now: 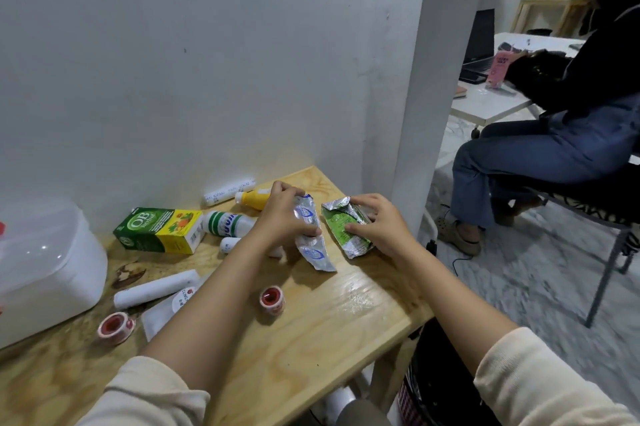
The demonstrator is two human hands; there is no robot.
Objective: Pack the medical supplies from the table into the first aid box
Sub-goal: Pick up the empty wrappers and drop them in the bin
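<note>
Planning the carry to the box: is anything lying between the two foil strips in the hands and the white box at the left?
Yes. The green OB herbal carton, a white bottle and a white roll lie on the table between the foil strips and the box; lifting over clears them.

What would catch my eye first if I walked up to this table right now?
Probably the two bare hands at the far end of the wooden table: the left hand holds a blue-printed foil strip, the right hand a crumpled green foil pack. Next, the green and yellow OB herbal box lying by the wall, and the white plastic first aid box at the left edge.
</note>
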